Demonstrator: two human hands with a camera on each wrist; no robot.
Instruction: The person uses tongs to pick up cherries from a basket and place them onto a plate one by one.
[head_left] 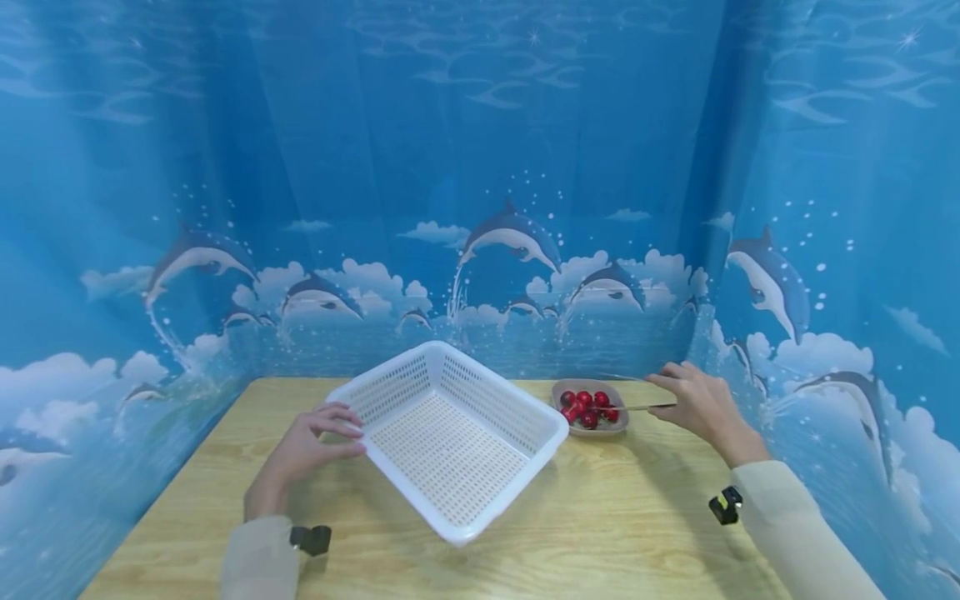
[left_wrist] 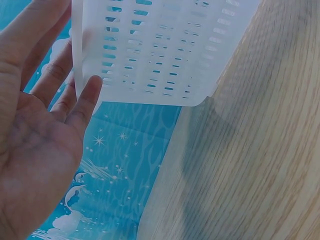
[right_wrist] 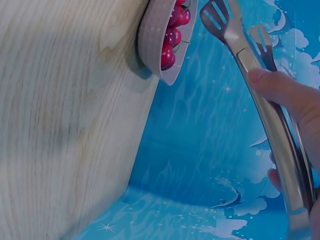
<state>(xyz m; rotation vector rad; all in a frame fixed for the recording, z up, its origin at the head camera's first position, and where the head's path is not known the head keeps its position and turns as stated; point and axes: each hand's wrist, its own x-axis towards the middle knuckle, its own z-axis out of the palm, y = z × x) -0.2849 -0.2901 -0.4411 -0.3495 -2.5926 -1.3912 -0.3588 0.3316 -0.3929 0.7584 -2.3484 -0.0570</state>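
A white perforated plastic basket [head_left: 450, 454] sits tilted in the middle of the head view, its near corner apparently raised off the table. My left hand [head_left: 318, 442] holds its left rim, with fingers on both sides of the basket wall [left_wrist: 150, 55] in the left wrist view. My right hand [head_left: 705, 408] grips metal tongs [right_wrist: 265, 115] with slotted ends, which are spread apart. The tongs reach over a small pinkish bowl [head_left: 600, 432] of several red cherries [head_left: 589, 419]. Green stems show on some cherries [right_wrist: 172, 37]. Nothing shows between the tong ends.
The light wooden table [head_left: 600, 533] extends in front of and around the basket. A blue curtain [head_left: 480, 167] printed with dolphins hangs behind it and at both sides. The bowl stands close to the basket's right corner, near the table's back edge.
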